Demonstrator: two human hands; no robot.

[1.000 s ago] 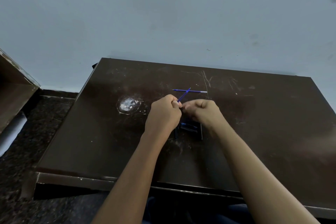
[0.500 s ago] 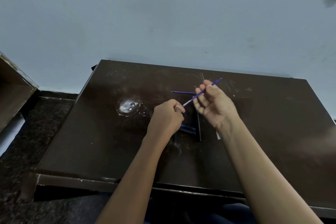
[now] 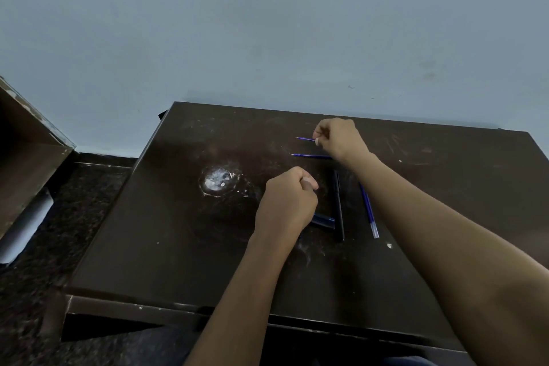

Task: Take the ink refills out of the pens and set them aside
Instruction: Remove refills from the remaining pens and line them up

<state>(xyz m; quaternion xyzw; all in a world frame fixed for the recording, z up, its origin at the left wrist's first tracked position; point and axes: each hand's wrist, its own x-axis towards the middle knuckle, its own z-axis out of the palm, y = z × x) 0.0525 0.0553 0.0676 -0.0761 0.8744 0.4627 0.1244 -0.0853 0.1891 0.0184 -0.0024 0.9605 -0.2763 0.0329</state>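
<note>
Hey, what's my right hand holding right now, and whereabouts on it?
The right hand pinches a thin blue ink refill by its right end, low over the table, just beyond a second refill.

I see a dark table (image 3: pixel 178 246), scuffed and faintly glossy; near my hands, a translucent plastic pen (image 3: pixel 368 211).

Pale blue wall (image 3: pixel 267 38), scuffed dark table (image 3: pixel 178 246), speckled floor (image 3: pixel 44 291)

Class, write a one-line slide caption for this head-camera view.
Right hand lowers a blue refill beside another refill on the dark table; left hand stays fisted near the pens.
</note>
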